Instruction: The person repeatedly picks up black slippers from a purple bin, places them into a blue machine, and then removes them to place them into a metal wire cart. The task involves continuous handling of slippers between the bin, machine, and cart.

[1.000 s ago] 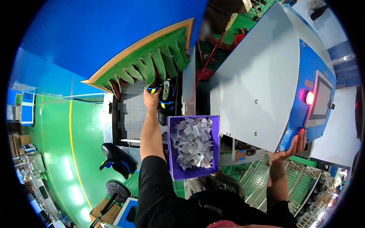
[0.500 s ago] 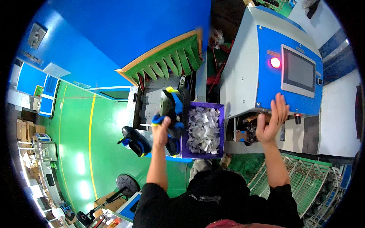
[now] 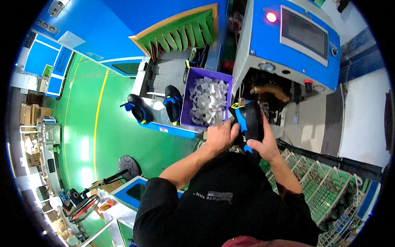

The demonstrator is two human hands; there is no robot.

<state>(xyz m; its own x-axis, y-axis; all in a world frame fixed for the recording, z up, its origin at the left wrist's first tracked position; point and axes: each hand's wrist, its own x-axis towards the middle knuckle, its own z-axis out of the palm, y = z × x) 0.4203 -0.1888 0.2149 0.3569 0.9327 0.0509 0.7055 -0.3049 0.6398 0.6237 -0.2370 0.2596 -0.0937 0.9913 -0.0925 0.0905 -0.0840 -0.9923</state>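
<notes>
In front of my body, a black shoe with blue and yellow trim (image 3: 249, 123) is held tilted below the open mouth of the blue-and-white machine (image 3: 288, 37). My right hand (image 3: 267, 143) grips its right side, fingers along the sole and thumb across the upper. On its left, my left hand (image 3: 222, 136) is closed at the shoe's edge, its fingertips partly hidden. Just beyond that hand stands a purple bin (image 3: 186, 101) of crumpled whitish pieces (image 3: 209, 99).
Two similar shoes, a left one (image 3: 139, 109) and a right one (image 3: 173, 105), lie at the conveyor's (image 3: 162, 76) near end. Green strips (image 3: 177, 37) curtain its far opening. A wire rack (image 3: 321, 185) stands at right. A red light (image 3: 271, 17) glows on the machine.
My right hand has come down from the machine's front onto a shoe. My left hand has moved right from the conveyor to that shoe. The view has shifted too.
</notes>
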